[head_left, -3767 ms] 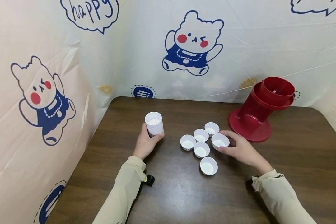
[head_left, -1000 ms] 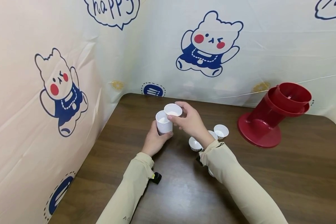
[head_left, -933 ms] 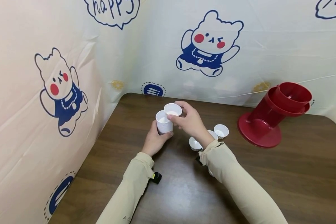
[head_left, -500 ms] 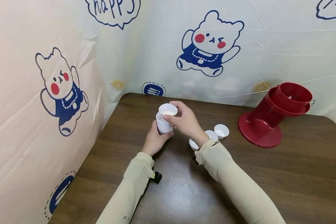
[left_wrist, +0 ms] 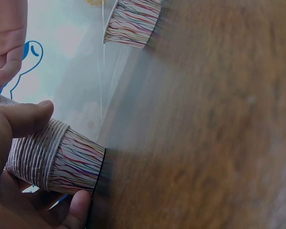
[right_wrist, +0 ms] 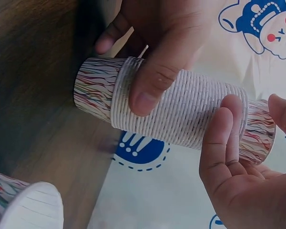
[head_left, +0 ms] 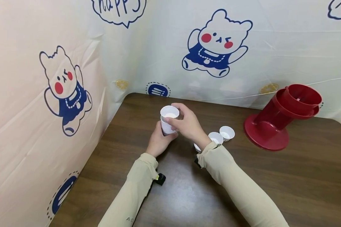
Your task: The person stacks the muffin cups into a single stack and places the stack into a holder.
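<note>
My left hand (head_left: 159, 140) grips an upright stack of nested white paper baking cups (head_left: 167, 127) near its base on the table. In the left wrist view, the stack's lowest cup (left_wrist: 78, 160) shows thin coloured wavy lines, and ridged rims are piled above it. My right hand (head_left: 187, 123) pinches a single baking cup (head_left: 169, 111) by its sides, right at the stack's mouth. The right wrist view shows this cup (right_wrist: 260, 131) with its lower part inside the top of the stack and its patterned upper wall still exposed.
Several loose baking cups (head_left: 227, 133) stand on the brown table (head_left: 176, 201) right of the stack, some hidden behind my right forearm. A red plastic holder (head_left: 272, 126) with a round base and tilted tube stands at the back right. Printed cloth (head_left: 159, 47) hangs behind.
My right hand picked up a cup from the loose group and carried it left to the stack. Over the last second it moved slightly left, over the mouth, and down.
</note>
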Demonstrator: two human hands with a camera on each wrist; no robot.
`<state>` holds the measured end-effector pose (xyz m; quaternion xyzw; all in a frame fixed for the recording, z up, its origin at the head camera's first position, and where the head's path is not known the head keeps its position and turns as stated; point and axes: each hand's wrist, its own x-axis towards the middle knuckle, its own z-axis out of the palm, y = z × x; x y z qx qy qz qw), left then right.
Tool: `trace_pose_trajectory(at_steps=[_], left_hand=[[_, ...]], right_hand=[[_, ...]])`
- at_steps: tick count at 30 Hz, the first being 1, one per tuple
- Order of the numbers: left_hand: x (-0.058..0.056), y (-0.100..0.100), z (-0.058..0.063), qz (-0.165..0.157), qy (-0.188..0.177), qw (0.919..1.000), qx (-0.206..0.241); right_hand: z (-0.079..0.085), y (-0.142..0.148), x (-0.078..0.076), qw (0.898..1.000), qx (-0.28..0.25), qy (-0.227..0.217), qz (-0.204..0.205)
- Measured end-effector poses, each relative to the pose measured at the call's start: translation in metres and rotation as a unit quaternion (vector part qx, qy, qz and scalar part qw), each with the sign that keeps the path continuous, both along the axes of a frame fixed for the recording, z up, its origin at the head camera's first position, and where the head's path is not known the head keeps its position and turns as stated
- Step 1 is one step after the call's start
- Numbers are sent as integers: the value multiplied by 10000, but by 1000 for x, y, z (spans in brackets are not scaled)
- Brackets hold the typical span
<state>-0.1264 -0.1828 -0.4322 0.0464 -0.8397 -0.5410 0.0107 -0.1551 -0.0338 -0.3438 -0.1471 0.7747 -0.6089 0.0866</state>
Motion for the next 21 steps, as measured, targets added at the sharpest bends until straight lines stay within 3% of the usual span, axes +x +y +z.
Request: trace_pose_trajectory(at_steps=[21], left_hand=[[0,1,0,-7,20,10000,-33]], right_hand=[[-20,-1,2,9995,293,-105,46]])
